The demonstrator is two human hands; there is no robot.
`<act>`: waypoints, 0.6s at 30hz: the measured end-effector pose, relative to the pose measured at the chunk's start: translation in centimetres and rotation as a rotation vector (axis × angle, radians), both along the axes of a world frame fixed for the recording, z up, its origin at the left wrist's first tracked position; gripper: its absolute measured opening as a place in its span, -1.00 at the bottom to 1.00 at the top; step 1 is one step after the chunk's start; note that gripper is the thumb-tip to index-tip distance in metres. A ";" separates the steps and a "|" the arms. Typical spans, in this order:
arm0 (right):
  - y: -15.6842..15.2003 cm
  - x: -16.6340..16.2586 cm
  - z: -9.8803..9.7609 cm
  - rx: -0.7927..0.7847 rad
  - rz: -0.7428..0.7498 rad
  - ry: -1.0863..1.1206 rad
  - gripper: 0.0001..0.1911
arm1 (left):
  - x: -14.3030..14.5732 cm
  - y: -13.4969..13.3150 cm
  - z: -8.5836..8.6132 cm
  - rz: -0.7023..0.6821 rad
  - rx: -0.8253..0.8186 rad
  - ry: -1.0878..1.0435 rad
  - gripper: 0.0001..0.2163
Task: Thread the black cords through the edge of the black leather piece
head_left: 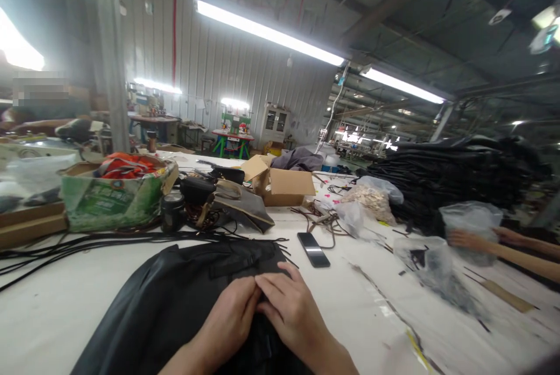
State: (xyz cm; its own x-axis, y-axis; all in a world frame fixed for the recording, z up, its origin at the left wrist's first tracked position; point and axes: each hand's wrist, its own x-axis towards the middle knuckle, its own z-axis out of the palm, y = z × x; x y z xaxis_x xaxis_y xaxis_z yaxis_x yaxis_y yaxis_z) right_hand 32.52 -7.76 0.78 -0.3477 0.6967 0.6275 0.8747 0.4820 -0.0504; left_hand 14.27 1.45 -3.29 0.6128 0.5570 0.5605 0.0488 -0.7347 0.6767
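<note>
A black bag [175, 293] of smooth fabric lies on the white table in front of me, with a strap-like strip [231, 264] along its upper part. Over its right half my left hand [234, 311] and my right hand [286, 302] meet at the fingertips. Both hands are closed in a pinch against the bag, thumbs and fingers pressed together. The exact bit of it between them is hidden by the fingers. Just beyond my right hand lies a black phone [313, 249], face up.
Black cords [109, 239] run across the left side. Behind stand a green box [114, 203] with orange material, a dark jar [172, 211], a grey pouch [242, 206] and a cardboard box [291, 187]. At right, a co-worker's hands [470, 241] hold a clear plastic bag [470, 217].
</note>
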 end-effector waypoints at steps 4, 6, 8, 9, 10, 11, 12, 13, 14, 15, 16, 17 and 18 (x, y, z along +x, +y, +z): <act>0.0 -1.3 3.3 0.060 -0.001 -0.014 -0.57 | -0.9 0.2 3.7 0.017 0.182 0.089 -0.68; -0.2 -1.8 4.6 0.039 0.000 0.032 -0.56 | -1.4 0.3 5.7 0.000 0.215 0.113 -0.71; -0.3 -2.0 5.4 -0.005 0.012 0.153 -0.57 | -1.9 0.4 7.4 -0.021 0.247 0.138 -0.74; -0.4 -2.0 5.6 -0.031 0.021 0.222 -0.58 | -2.3 0.4 8.2 -0.035 0.259 0.149 -0.75; -0.4 -1.9 5.6 -0.055 0.027 0.284 -0.60 | -2.6 0.4 8.9 -0.048 0.267 0.158 -0.75; -0.5 -1.7 5.5 -0.082 0.026 0.334 -0.62 | -3.1 0.4 9.5 -0.052 0.268 0.163 -0.76; -0.6 -1.4 5.3 -0.107 0.013 0.375 -0.64 | -3.6 0.5 10.0 -0.043 0.260 0.162 -0.75; -0.8 -1.0 5.1 -0.134 -0.009 0.413 -0.67 | -4.2 0.6 10.5 -0.020 0.244 0.155 -0.74; -1.0 -0.5 4.7 -0.163 -0.037 0.455 -0.69 | -4.9 0.8 10.9 0.016 0.220 0.143 -0.73; -1.2 0.0 4.3 -0.197 -0.069 0.501 -0.70 | -5.5 0.9 11.4 0.057 0.193 0.130 -0.71; -1.4 0.5 3.9 -0.236 -0.098 0.547 -0.71 | -6.1 1.0 11.7 0.092 0.167 0.120 -0.69; -1.6 0.9 3.5 -0.275 -0.121 0.583 -0.70 | -6.6 1.1 12.1 0.116 0.143 0.113 -0.68; -1.7 1.2 3.2 -0.312 -0.135 0.605 -0.69 | -6.9 1.1 12.4 0.129 0.124 0.111 -0.67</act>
State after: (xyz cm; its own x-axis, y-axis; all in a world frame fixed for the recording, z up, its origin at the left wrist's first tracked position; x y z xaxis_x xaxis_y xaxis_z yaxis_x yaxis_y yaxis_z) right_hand 33.67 -9.46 4.03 0.1023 0.8887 0.4470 0.7003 0.2549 -0.6669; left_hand 7.34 2.56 9.12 0.6024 0.5662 0.5626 0.2174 -0.7946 0.5669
